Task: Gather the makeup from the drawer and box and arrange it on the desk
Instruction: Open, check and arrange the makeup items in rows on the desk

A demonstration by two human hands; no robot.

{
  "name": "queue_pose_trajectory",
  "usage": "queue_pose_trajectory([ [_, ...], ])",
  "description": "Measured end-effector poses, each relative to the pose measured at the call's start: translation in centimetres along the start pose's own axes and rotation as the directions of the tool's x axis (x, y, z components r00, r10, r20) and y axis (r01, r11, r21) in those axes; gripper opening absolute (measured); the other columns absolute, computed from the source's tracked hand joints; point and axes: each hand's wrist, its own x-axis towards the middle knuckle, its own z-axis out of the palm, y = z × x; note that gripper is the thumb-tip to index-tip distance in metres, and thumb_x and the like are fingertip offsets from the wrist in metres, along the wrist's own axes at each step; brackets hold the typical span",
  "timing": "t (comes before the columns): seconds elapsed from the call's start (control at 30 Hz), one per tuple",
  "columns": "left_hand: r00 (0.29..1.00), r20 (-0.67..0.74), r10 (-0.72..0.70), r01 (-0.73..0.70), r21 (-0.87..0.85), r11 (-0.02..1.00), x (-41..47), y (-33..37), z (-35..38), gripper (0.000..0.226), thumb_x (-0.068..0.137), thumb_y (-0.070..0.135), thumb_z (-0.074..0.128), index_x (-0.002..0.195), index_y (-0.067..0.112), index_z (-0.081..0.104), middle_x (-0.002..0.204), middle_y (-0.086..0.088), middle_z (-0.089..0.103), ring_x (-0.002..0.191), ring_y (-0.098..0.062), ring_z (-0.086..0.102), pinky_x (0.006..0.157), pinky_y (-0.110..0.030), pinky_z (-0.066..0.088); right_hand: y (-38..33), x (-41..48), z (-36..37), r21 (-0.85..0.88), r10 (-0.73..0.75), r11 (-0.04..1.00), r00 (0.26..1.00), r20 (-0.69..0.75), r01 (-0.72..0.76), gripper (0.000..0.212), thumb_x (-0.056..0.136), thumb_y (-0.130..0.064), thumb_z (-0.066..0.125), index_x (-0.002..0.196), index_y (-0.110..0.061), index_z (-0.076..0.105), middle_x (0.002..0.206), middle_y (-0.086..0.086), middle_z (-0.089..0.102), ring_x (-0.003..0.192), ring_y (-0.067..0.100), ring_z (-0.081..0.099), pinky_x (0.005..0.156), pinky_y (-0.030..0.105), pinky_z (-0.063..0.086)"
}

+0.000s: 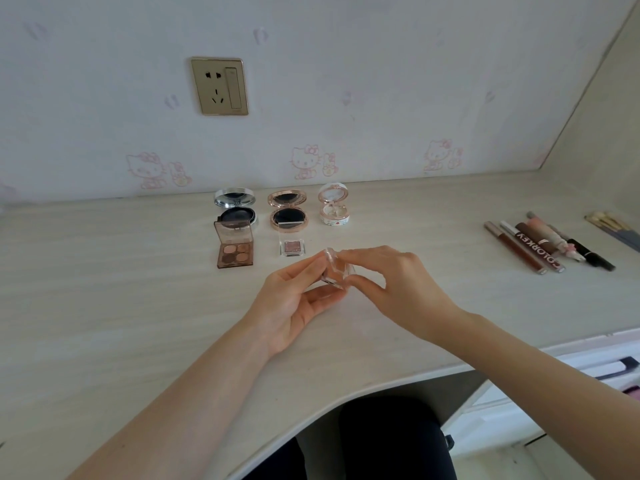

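Both hands hold a small clear square eyeshadow case (pixel 338 271) just above the desk (pixel 121 289), at its middle. My left hand (pixel 294 299) pinches its left side and underside. My right hand (pixel 391 282) pinches its right edge and top. Behind them lie an open brown four-pan palette (pixel 234 249) and a small clear glitter eyeshadow (pixel 292 247) with its lid up. Three open round compacts stand at the back: silver (pixel 236 209), rose gold (pixel 287 211) and white (pixel 334 207).
Several lip glosses and pencils (pixel 543 245) lie in a row at the right of the desk, with brushes (pixel 613 230) beyond them. An open white drawer (pixel 602 368) sticks out at the lower right. A wall socket (pixel 220 86) sits above the desk.
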Motion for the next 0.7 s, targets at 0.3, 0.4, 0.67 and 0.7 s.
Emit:
queue_pose_trajectory([
  [0.3, 0.996, -0.034, 0.081, -0.072, 0.208, 0.976, -0.1, -0.2, 0.4, 0.025, 0.093, 0.012, 0.056, 0.116, 0.005, 0.065, 0.104, -0.014, 0.072, 0.097, -0.030, 0.069, 0.086, -0.036, 0.057, 0.9, 0.8, -0.6, 0.040, 0.099, 0.994, 0.994, -0.036, -0.098, 0.023, 0.095, -0.021, 0.057, 0.114, -0.017, 0.070, 0.104, -0.007, 0.073, 0.093, 0.007, 0.067, 0.080, 0.016, 0.047],
  [0.4, 0.963, -0.083, 0.258, -0.153, 0.620, 0.770, -0.1, -0.1, 0.3, 0.027, 0.089, 0.016, 0.065, 0.116, 0.015, 0.067, 0.091, 0.004, 0.075, 0.090, -0.008, 0.070, 0.082, -0.017, 0.052, 1.4, 1.3, -0.6, 0.009, 0.098, 0.995, 0.995, -0.013, -0.098, 0.021, 0.096, -0.021, 0.056, 0.110, -0.017, 0.071, 0.097, -0.006, 0.074, 0.086, 0.011, 0.068, 0.076, 0.024, 0.049],
  [0.67, 0.877, 0.162, 0.453, -0.235, 0.966, 0.108, -0.4, -1.0, -0.2, 0.024, 0.083, 0.026, 0.071, 0.107, 0.027, 0.072, 0.088, 0.024, 0.064, 0.098, -0.003, 0.055, 0.085, -0.017, 0.040, 3.4, 2.1, 0.1, -0.138, 0.172, 0.978, 0.978, 0.115, -0.156, 0.023, 0.098, -0.024, 0.050, 0.107, -0.020, 0.071, 0.092, 0.000, 0.073, 0.087, 0.024, 0.065, 0.076, 0.043, 0.051],
  [0.7, 0.871, 0.201, 0.449, -0.243, 0.969, 0.038, -0.3, -1.1, -0.3, 0.025, 0.083, 0.026, 0.071, 0.108, 0.028, 0.071, 0.092, 0.021, 0.065, 0.101, -0.005, 0.052, 0.085, -0.018, 0.039, 3.5, 2.1, 0.2, -0.141, 0.179, 0.977, 0.976, 0.121, -0.162, 0.023, 0.097, -0.025, 0.050, 0.110, -0.023, 0.070, 0.097, -0.003, 0.073, 0.091, 0.022, 0.065, 0.078, 0.042, 0.051],
])
